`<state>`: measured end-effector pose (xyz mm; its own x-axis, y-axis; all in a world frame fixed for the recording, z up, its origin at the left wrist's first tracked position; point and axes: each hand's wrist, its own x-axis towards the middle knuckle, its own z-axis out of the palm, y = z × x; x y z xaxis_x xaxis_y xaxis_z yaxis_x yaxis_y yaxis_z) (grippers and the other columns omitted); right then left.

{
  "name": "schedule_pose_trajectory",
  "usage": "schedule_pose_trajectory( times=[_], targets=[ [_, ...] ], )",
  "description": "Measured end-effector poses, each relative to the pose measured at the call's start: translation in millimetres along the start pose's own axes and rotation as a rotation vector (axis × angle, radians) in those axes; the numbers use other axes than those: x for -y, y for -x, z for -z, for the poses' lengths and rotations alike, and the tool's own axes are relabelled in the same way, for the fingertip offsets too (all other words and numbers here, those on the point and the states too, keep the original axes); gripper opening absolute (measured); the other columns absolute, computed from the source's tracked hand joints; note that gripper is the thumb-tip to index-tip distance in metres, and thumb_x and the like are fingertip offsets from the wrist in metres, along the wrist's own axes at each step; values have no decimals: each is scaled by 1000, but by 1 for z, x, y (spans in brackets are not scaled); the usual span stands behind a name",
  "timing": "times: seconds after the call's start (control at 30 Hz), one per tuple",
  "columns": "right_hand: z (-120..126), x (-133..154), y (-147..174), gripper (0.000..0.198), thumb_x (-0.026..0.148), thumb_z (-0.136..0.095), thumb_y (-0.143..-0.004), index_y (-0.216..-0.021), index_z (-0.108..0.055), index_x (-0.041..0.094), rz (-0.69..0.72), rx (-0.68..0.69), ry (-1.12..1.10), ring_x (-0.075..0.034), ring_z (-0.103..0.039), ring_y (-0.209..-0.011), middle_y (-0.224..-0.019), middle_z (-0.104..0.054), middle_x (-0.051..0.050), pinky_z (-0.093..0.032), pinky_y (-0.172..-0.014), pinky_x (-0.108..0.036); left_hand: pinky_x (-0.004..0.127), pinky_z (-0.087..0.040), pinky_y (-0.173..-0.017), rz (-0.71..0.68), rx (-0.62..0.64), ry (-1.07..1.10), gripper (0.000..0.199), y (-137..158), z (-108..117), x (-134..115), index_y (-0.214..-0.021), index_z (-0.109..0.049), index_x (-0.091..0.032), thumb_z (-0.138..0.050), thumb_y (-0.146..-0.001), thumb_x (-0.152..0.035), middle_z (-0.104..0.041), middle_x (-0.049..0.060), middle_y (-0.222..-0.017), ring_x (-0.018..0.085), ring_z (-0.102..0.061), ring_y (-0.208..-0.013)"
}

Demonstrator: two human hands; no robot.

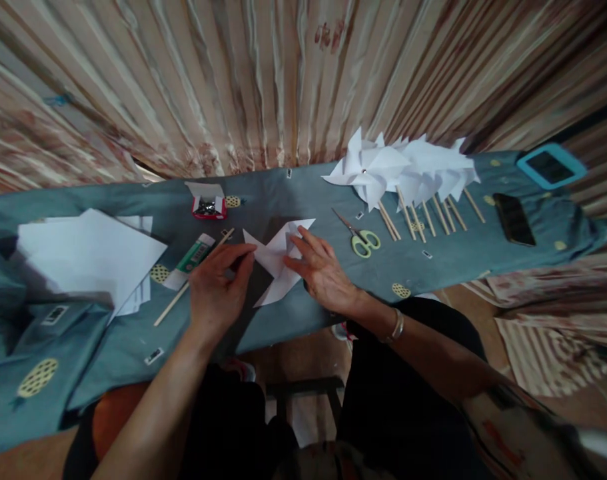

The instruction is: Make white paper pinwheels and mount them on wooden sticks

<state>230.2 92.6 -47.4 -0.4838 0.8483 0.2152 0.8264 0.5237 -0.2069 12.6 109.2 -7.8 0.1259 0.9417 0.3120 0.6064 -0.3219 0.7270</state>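
A white paper pinwheel (278, 261), partly folded and without a stick, lies on the cloth-covered table between my hands. My left hand (218, 283) has thumb and index finger pinched at the paper's left edge. From the other side, my right hand (323, 270) holds the folded paper near its middle, thumb and fingertips on it. Under and beside my left hand lie a thin wooden stick (170, 307) and a green-and-white glue packet (196, 253). Scissors with light green handles (362, 242) rest to the right of my right hand.
White paper sheets (83, 257) are stacked at the left. Behind my left hand stands an open red box (209, 207) of small metal pieces. Several finished pinwheels (403, 170) on sticks lie at the back right, near a dark phone (514, 219) and a blue-framed device (552, 165).
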Motion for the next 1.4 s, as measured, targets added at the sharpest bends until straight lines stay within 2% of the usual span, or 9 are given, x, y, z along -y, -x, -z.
schedule_pose_trajectory(
  times=[0.13, 0.4, 0.7, 1.03, 1.2, 1.4],
  targets=[
    [1, 5, 1, 39, 11, -43, -94, -126, -64, 18, -20, 7, 42, -34, -22, -151, -155, -42, -16, -33, -111, -55, 31, -53, -73, 31, -17, 15, 20, 1, 5, 3, -95, -73, -22, -56, -90, -29, -72, 2, -86, 17, -64, -72],
    [-5, 14, 1, 40, 11, -42, -92, -125, -65, 17, -88, -16, 50, -33, -21, -151, -155, -41, -16, -32, -110, -57, 29, -52, -73, 10, 14, 90, 22, 3, 8, 4, -93, -74, -19, -53, -89, -26, -73, 4, -87, 16, -64, -72],
    [-6, 13, 2, 38, 12, -41, -93, -122, -64, 15, -41, -29, 80, -31, -22, -151, -152, -46, -17, -33, -109, -55, 31, -53, -73, 0, -6, 93, 22, 2, 12, 11, -93, -74, -20, -53, -90, -28, -71, 3, -84, 16, -63, -70],
    [-11, 16, 3, 39, 12, -37, -98, -131, -57, 21, 0, -26, 112, -26, -21, -153, -151, -49, -12, -33, -114, -53, 29, -52, -74, -4, 28, 3, 22, 3, 1, 12, -92, -73, -22, -52, -91, -30, -73, 2, -88, 17, -65, -75],
    [-12, 15, 4, 37, 12, -34, -100, -127, -59, 14, 15, -61, 153, -27, -21, -153, -151, -47, -16, -33, -115, -49, 29, -52, -73, 0, 22, -44, 22, 1, -4, 17, -92, -73, -22, -53, -89, -30, -73, 2, -86, 18, -65, -76],
    [-13, 14, 10, 42, 9, -34, -97, -129, -60, 20, -73, -107, 33, -30, -18, -153, -156, -41, -15, -35, -111, -58, 29, -52, -74, 11, 5, -68, 22, -3, -6, 26, -93, -73, -22, -53, -90, -29, -73, 3, -90, 19, -66, -78]
  ],
)
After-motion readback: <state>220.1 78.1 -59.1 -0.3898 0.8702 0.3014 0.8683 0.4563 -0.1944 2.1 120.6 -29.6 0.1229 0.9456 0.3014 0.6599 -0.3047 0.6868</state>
